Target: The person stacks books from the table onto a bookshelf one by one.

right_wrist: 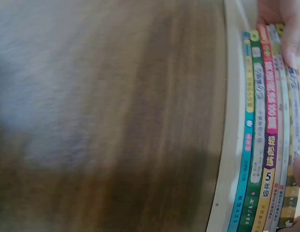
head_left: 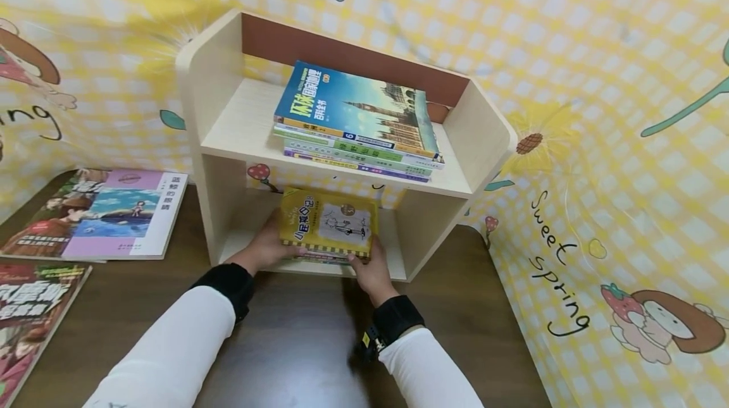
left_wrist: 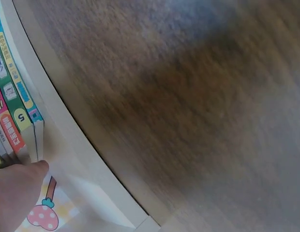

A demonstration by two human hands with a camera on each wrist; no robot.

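Note:
A stack of thin books topped by a yellow book (head_left: 329,221) lies in the lower compartment of a small pale wooden shelf (head_left: 219,117). My left hand (head_left: 276,242) grips the stack's left front corner and my right hand (head_left: 364,262) grips its right front corner. In the left wrist view the book spines (left_wrist: 17,113) rest on the shelf's bottom board (left_wrist: 77,159), with my left hand (left_wrist: 17,191) against them. The right wrist view shows the coloured spines (right_wrist: 266,145) with my right fingers (right_wrist: 285,29) curled over their end.
The upper shelf carries another flat stack under a blue book (head_left: 355,107). Two more books (head_left: 97,212) (head_left: 28,313) lie on the dark wooden table (head_left: 307,332) at left. A yellow checked cloth (head_left: 598,142) hangs behind and to the right.

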